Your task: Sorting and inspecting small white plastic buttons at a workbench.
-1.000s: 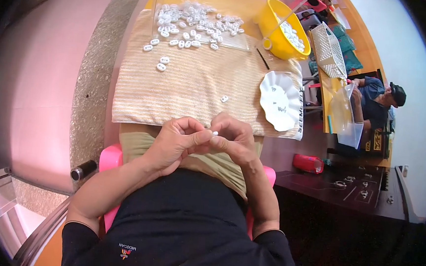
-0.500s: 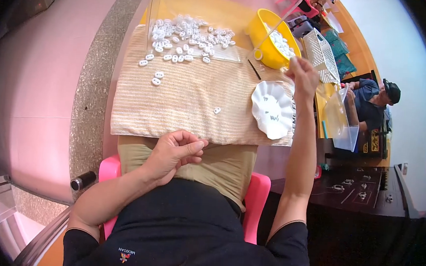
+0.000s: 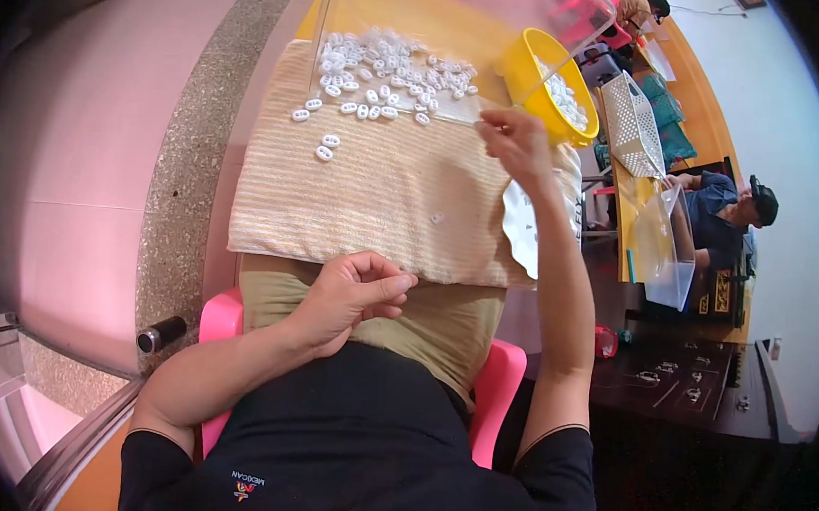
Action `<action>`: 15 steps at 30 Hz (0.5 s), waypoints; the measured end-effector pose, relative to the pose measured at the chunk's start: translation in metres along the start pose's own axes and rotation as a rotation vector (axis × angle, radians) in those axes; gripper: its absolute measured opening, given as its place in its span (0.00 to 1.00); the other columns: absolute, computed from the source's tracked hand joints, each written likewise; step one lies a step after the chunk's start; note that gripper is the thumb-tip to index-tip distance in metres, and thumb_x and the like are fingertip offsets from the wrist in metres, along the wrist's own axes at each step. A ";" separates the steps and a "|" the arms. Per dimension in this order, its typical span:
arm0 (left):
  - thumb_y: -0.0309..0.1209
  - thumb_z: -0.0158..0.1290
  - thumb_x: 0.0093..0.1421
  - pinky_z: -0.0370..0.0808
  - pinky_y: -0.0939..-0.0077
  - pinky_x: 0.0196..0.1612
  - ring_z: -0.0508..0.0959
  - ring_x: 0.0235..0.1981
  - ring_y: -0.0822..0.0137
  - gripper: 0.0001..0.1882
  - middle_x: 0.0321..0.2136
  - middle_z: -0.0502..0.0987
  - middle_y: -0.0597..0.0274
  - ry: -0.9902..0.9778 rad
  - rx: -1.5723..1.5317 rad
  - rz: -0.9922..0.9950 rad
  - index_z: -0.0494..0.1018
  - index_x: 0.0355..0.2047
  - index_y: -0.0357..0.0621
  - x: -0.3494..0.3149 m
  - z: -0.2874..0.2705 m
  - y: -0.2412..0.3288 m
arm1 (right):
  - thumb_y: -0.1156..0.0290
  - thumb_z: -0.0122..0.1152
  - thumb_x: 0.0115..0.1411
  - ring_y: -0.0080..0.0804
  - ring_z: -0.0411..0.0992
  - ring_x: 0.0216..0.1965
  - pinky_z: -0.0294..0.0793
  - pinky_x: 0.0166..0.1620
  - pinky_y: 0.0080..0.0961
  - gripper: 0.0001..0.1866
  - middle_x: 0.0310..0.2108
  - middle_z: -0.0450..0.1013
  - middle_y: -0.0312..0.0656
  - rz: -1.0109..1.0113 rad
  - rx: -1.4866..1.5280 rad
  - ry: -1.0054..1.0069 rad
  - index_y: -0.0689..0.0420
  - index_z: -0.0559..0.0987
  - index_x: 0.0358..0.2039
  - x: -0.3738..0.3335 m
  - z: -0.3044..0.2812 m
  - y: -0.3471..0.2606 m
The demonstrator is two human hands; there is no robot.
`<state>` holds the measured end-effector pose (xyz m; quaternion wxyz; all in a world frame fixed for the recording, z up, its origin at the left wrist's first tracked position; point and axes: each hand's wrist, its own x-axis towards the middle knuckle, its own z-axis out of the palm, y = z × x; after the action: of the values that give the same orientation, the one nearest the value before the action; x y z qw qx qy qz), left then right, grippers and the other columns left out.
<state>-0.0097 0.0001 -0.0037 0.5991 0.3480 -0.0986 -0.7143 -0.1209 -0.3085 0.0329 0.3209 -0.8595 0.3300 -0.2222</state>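
Note:
My left hand [image 3: 361,300] is closed in a pinch over my lap, just off the towel's near edge. Whatever sits between its thumb and fingertips is too small to make out. Farther off, my right hand [image 3: 517,144] hovers above the towel beside the yellow basin, its thumb and fingers pinched together; I cannot see what they hold. My right wrist covers part of a white scalloped dish [image 3: 520,227]. Many white oval pieces with two holes [image 3: 375,67] are heaped at the back. A small white piece [image 3: 437,218] lies alone on the towel.
The striped beige towel [image 3: 356,200] covers the near tabletop. A yellow basin [image 3: 527,74] of white pieces stands at back right, next to a clear plastic box [image 3: 465,8] around the heap. Beyond are a white perforated basket [image 3: 630,124] and a person [image 3: 721,216] at another table.
My right hand has moved left from the yellow basin's near rim to over the towel. My left hand keeps its pinch. The whole view has shifted slightly.

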 end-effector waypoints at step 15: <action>0.26 0.58 0.58 0.78 0.81 0.34 0.77 0.30 0.77 0.05 0.35 0.79 0.61 -0.007 -0.016 0.001 0.75 0.34 0.41 -0.003 -0.001 -0.001 | 0.68 0.57 0.54 0.49 0.77 0.35 0.76 0.40 0.37 0.11 0.31 0.77 0.53 -0.274 -0.394 -0.055 0.61 0.82 0.33 0.076 0.051 -0.046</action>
<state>-0.0092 0.0034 -0.0040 0.6018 0.3407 -0.0950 -0.7160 -0.0189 -0.3152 0.0429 0.1225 -0.9480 0.2383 -0.1716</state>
